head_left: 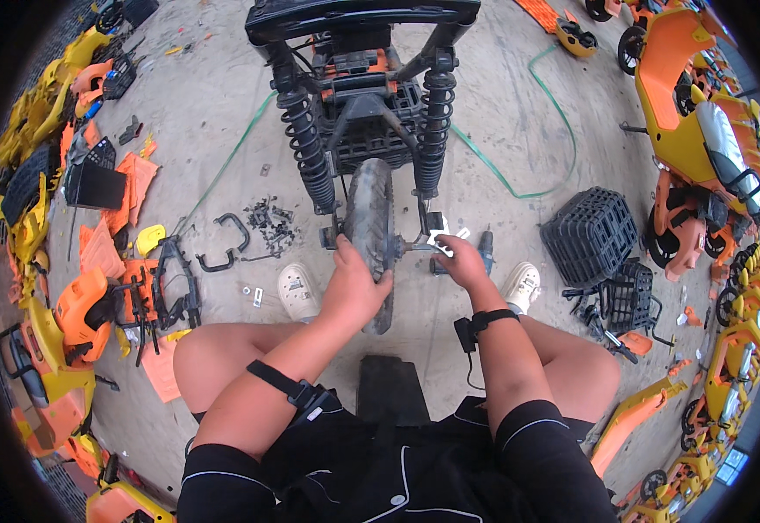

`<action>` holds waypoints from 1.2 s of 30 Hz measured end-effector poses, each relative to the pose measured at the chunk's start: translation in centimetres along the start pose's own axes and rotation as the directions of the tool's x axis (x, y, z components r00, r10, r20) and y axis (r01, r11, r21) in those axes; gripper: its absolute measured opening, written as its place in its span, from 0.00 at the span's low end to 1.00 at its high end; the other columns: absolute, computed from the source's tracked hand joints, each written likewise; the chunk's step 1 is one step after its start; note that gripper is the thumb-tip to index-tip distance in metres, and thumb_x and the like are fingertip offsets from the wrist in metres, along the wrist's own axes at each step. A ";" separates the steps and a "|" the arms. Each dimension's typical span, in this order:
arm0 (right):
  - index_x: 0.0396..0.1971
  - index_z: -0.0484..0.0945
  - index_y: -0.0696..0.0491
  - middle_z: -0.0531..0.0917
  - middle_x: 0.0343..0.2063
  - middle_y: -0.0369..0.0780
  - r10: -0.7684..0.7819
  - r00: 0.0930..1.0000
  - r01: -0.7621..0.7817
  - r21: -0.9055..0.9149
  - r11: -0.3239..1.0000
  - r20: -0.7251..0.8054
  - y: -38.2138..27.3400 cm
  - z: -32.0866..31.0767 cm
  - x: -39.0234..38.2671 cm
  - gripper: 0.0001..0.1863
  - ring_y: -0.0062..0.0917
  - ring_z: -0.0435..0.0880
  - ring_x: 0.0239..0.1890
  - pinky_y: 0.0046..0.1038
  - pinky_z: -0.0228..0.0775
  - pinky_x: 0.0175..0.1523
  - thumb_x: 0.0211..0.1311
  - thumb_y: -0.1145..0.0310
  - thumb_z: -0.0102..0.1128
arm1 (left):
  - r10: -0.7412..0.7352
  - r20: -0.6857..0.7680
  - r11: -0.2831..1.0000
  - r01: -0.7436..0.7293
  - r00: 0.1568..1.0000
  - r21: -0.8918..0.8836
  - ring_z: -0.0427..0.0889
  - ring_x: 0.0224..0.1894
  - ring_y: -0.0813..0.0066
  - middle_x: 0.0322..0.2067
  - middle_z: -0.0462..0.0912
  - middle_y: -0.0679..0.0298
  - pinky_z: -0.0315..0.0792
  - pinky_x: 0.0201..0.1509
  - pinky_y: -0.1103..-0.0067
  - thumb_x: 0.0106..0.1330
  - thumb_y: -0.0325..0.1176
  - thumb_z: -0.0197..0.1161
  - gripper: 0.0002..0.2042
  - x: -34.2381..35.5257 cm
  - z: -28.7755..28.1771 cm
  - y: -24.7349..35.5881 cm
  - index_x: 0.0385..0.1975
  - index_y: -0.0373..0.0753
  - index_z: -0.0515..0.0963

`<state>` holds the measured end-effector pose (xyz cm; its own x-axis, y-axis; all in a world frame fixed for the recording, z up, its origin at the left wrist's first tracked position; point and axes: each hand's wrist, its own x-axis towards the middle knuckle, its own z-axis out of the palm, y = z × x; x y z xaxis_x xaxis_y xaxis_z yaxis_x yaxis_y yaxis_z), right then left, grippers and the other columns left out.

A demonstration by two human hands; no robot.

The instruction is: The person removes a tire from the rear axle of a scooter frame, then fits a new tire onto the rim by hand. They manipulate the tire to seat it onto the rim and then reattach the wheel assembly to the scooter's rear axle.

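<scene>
A dark wheel point(382, 301) with a worn tyre stands at the rear of a stripped scooter frame point(358, 109), between two black coil-spring shock absorbers point(303, 139). My left hand point(356, 283) grips the tyre from the left, its thumb lying across the tread. Right of the axle point(410, 247), my right hand point(460, 261) pinches a small silver metal plate point(439, 241) beside the wheel mount. Part of the plate is hidden by my fingers. On the floor behind that hand, a power drill point(486, 247) stands or lies; its lower part is partly covered.
A similar silver plate point(258, 297) lies left of my shoe. Loose screws point(268, 227) and black handles point(236, 234) are scattered farther left. Black crates point(587, 235) sit at right. A green hose point(498, 174) crosses the floor. Yellow and orange scooter parts line both sides.
</scene>
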<state>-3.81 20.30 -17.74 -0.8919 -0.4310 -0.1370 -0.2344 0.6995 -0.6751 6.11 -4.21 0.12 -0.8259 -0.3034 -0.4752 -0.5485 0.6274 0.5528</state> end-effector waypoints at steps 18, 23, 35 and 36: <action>0.48 0.81 0.59 0.86 0.42 0.52 0.574 0.817 -0.571 -0.199 0.796 -0.050 7.3 4.9 -2.9 0.22 0.46 0.85 0.49 0.40 0.78 0.54 0.55 0.64 0.69 | -0.012 -0.045 1.000 0.013 0.999 0.010 0.78 0.54 0.32 0.62 0.63 0.29 0.76 0.56 0.57 0.61 0.44 0.70 0.51 -0.2 1.3 0.4 0.71 0.20 0.40; 0.45 0.82 0.58 0.87 0.39 0.42 0.697 0.699 -0.714 0.101 0.692 0.160 14.1 8.9 -5.0 0.19 0.31 0.86 0.40 0.34 0.80 0.43 0.60 0.59 0.67 | 0.039 0.029 0.999 -0.039 0.999 0.008 0.78 0.55 0.35 0.65 0.62 0.32 0.76 0.57 0.57 0.61 0.45 0.70 0.53 -1.2 1.6 2.4 0.73 0.24 0.38; 0.59 0.76 0.61 0.84 0.48 0.48 0.350 0.782 -0.425 0.029 0.905 0.516 -17.8 -11.9 -5.4 0.31 0.32 0.83 0.51 0.32 0.75 0.55 0.65 0.53 0.66 | -0.036 0.001 0.980 0.036 0.999 -0.195 0.79 0.55 0.43 0.59 0.67 0.42 0.78 0.56 0.60 0.64 0.43 0.70 0.49 -0.8 2.9 2.2 0.74 0.31 0.42; 0.60 0.75 0.61 0.83 0.50 0.51 0.350 0.804 -0.423 0.049 0.905 0.482 -18.1 -11.9 -6.5 0.33 0.35 0.83 0.54 0.32 0.74 0.57 0.64 0.52 0.67 | -0.042 0.006 0.977 0.042 0.999 -0.209 0.79 0.55 0.43 0.60 0.67 0.42 0.78 0.56 0.59 0.64 0.44 0.69 0.48 -0.7 2.9 2.2 0.74 0.31 0.43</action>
<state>1.62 17.22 3.94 -0.6123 -0.3763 -0.6953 0.1844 0.7872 -0.5885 5.87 -0.48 -0.32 -0.8016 -0.3250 -0.5018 -0.5978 0.4505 0.6631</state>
